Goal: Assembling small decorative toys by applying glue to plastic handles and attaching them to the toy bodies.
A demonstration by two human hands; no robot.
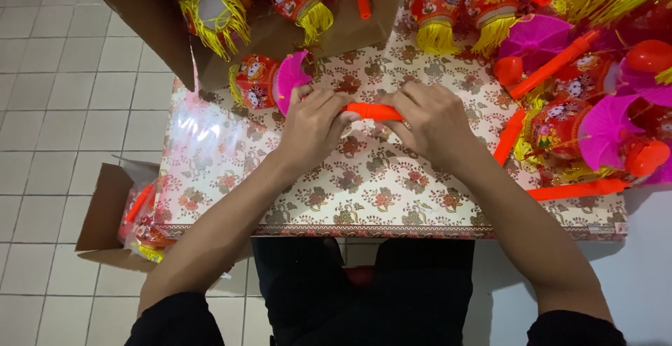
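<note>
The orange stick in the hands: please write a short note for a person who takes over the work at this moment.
Left hand and right hand: both closed on the orange stick, one at each end, just above the flowered table.
A lantern with pink fan and yellow fringe lies by the left hand; whether it is joined to the stick cannot be seen.
Done: a pile of assembled lanterns at the right, more in the brown box at the top.
Left: loose orange sticks at the right. The small floor box holds a bag of parts.
</note>
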